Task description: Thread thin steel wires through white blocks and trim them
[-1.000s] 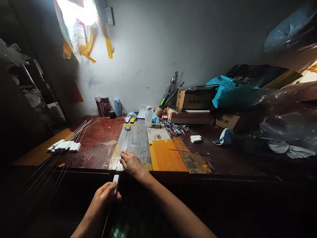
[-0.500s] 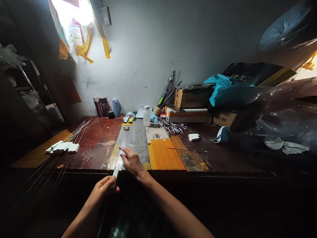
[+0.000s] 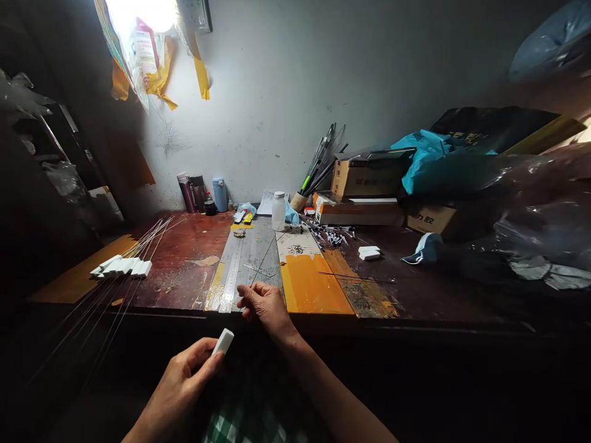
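While the left hand (image 3: 187, 375) grips a small white block (image 3: 223, 341) below the table (image 3: 184, 271) edge, the right hand (image 3: 264, 304) pinches a thin dark rod (image 3: 265, 257). That rod slants across a metal ruler plate (image 3: 252, 258) on the table.

I can't see both my forearms whole: the bottom edge cuts them. The thin dark wire (image 3: 264, 259) pinched by my right hand (image 3: 265, 304) fades out over the grey metal plate (image 3: 258, 252). The brown cardboard boxes' (image 3: 364, 178) print is too small to read.
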The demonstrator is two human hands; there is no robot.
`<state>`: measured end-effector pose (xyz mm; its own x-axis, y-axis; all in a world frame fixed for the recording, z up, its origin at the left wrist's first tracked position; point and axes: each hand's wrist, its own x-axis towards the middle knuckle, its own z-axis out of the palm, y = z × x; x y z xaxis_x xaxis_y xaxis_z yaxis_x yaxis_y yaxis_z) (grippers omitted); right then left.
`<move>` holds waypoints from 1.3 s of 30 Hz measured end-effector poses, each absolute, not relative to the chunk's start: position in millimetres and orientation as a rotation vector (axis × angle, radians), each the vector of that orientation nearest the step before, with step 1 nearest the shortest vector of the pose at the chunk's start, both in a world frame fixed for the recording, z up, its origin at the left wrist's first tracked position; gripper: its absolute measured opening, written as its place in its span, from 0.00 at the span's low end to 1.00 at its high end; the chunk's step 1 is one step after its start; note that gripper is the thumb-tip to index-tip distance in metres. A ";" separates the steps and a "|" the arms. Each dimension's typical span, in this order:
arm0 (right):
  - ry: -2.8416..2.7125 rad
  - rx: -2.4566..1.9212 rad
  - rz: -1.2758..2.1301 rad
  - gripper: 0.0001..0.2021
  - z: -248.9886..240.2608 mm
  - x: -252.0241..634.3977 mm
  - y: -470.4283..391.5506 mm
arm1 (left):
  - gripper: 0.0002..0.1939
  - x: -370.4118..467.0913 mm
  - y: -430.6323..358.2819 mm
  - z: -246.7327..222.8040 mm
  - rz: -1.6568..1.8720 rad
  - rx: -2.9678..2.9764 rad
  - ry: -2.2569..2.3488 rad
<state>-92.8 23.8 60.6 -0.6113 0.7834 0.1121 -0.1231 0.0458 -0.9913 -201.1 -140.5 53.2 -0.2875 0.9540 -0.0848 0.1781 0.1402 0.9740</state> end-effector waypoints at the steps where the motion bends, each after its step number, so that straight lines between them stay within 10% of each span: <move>1: -1.644 -0.700 1.637 0.22 59.3 -93.9 25.5 | 0.19 -200.1 -142.1 52.2 1.221 1.119 1.633; 13: -2.056 -0.804 0.945 0.06 61.5 -91.4 41.5 | 0.22 -216.8 -137.9 24.7 1.315 0.868 1.554; 39: -2.452 -0.644 0.409 0.11 47.6 -120.4 38.1 | 0.25 -224.5 -111.1 10.1 1.367 0.809 1.534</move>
